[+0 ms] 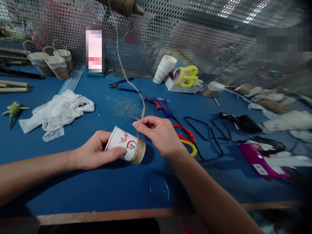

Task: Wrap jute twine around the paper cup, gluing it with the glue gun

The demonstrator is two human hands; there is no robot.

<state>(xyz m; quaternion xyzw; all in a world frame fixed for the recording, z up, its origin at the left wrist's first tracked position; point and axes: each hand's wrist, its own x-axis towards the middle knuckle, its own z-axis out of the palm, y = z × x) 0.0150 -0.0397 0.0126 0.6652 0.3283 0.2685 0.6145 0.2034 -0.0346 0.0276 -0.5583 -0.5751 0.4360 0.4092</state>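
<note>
My left hand grips a white paper cup with a pink blossom print and dark lettering. The cup lies tilted on its side, its rim toward the left and its base toward the right. Brown twine is wound in a band round the base end. From that band a strand of twine runs up through the pinched fingers of my right hand to a large spool at the top. Just beyond my right hand lies a blue glue gun.
Scissors with red and yellow handles and a black cord lie right of my right hand. Pliers, white lace, stacked cups and small twine-wrapped baskets stand or lie farther back. A purple item is at right.
</note>
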